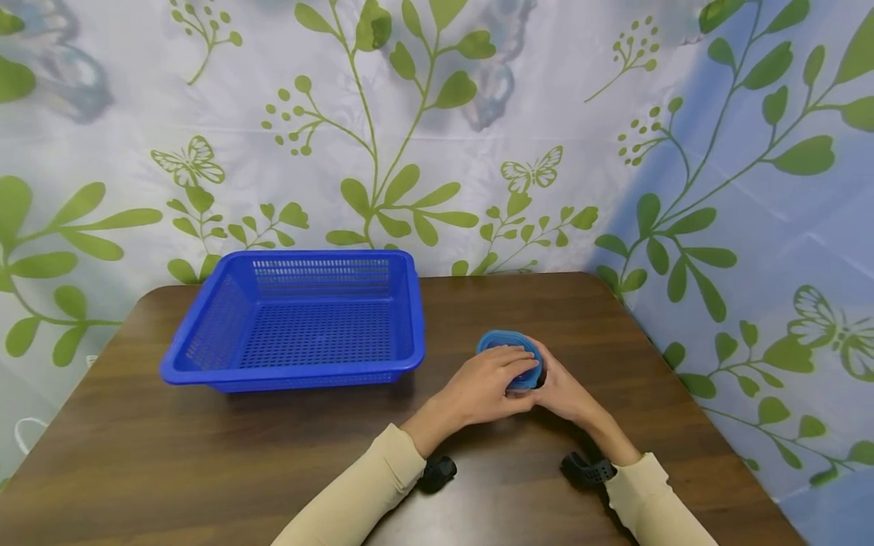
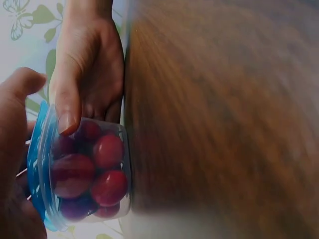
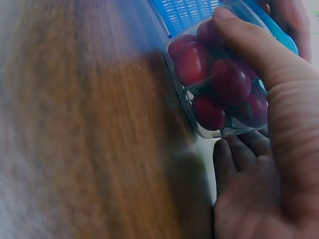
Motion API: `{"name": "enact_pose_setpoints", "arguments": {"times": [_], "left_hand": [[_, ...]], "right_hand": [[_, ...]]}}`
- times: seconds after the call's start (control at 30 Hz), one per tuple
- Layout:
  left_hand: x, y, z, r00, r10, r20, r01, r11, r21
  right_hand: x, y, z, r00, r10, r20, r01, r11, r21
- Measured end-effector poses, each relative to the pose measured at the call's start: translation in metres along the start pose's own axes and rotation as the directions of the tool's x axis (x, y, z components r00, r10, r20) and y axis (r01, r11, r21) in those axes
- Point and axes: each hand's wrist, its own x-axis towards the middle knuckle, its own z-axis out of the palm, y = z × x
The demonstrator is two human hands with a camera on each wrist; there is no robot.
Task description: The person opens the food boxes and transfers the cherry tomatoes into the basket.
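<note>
A small clear plastic container (image 2: pixel 124 149) stands on the wooden table, right of its middle. Through its walls show several round red fruits (image 2: pixel 108 188) like cherry tomatoes, with bits of green stem among them. A blue lid (image 1: pixel 505 339) covers its top. My right hand (image 1: pixel 563 390) grips the container's right side, the thumb (image 3: pixel 249 40) along its wall and the fingers low around it. Across the lid rests my left hand (image 1: pixel 481 387), fingers spread over it. In the left wrist view its thumb (image 2: pixel 31 82) stands apart from the lid.
A blue plastic basket (image 1: pixel 293 373) with slotted walls sits on the table (image 1: pixel 273 447) to the left. Behind and on the right hangs a leaf-patterned curtain (image 1: pixel 437 152). Black straps (image 1: pixel 589 470) are on both wrists.
</note>
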Motion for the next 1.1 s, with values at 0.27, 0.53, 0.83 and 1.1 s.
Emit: {"name": "enact_pose_setpoints", "arguments": {"times": [0.27, 0.53, 0.83, 1.1], "left_hand": [[0.0037, 0.0, -0.0013, 0.999, 0.007, -0.05, -0.005, 0.999, 0.037], [0.0036, -0.0001, 0.0, 0.999, -0.002, -0.048, 0.001, 1.0, -0.004], [0.003, 0.0, 0.0012, 0.998, 0.008, -0.068, -0.009, 1.0, -0.018], [0.0034, 0.0005, -0.0023, 0.995, 0.003, -0.099, -0.01, 0.998, -0.066]], "right_hand": [[0.0028, -0.005, 0.0001, 1.0, -0.023, -0.01, 0.023, 0.999, 0.027], [0.0016, -0.0031, 0.0004, 1.0, -0.02, -0.011, 0.021, 0.999, 0.036], [-0.0014, -0.0037, 0.0025, 0.999, 0.015, -0.029, -0.014, 1.0, 0.013], [-0.001, -0.0011, 0.0026, 0.999, 0.032, -0.043, -0.033, 0.999, -0.024]]}}
